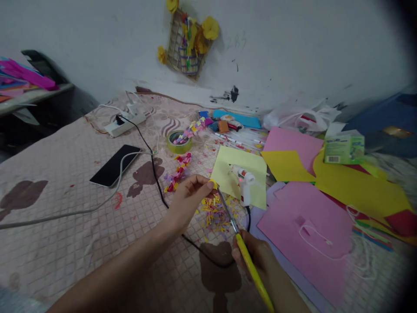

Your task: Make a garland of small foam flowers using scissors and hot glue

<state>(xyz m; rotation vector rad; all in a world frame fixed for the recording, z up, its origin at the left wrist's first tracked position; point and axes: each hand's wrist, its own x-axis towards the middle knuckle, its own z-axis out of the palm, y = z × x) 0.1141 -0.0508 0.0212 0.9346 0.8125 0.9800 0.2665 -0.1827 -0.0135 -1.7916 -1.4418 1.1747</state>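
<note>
Near the middle of the view, my left hand (192, 195) pinches a small piece of yellow paper (213, 184) between thumb and fingers. My right hand (256, 252), lower right, is wrapped round yellow-handled scissors (233, 224), seen nearly edge-on. The metal tip reaches up to the yellow paper and appears to touch it. Beneath the blades lies a heap of yellow and purple paper clippings (216, 214). Just behind, a white glue gun (245, 187) rests on a pale yellow sheet (224, 163). Small cut-out pink and red paper pieces (177, 174) lie beyond my left hand.
A black cord (159, 184) crosses the cloth under my left arm. Left of it lie a phone (115, 166) and a power strip (125, 125). A tape roll (179, 142) stands behind. Pink sheets (309, 226), yellow sheets (361, 187) and a green box (344, 148) fill the right.
</note>
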